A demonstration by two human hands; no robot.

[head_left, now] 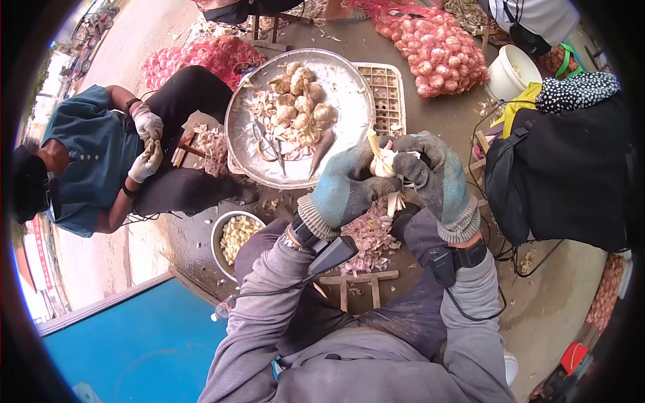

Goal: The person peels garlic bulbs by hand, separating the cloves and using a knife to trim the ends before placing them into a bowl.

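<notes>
A garlic bulb (383,163) with its stalk pointing up and its skin partly peeled is held between my two gloved hands. My left hand (346,185), in a grey and blue glove, closes on its left side. My right hand (435,176) grips it from the right, thumb pressed near the cloves. Loose skin hangs below the fingers. Just beyond my hands, a round metal tray (235,144) bears several whole garlic bulbs (299,91), loose cloves and peelings, scissors (274,148) and a dark pointed tool (322,151).
A bowl of peeled cloves (240,236) stands left of my knees, above a blue board (141,342). Garlic skins (366,235) pile between my legs. Net sacks of garlic (430,50) and a white bucket (512,72) lie ahead. Co-workers sit left (87,154) and right (561,168).
</notes>
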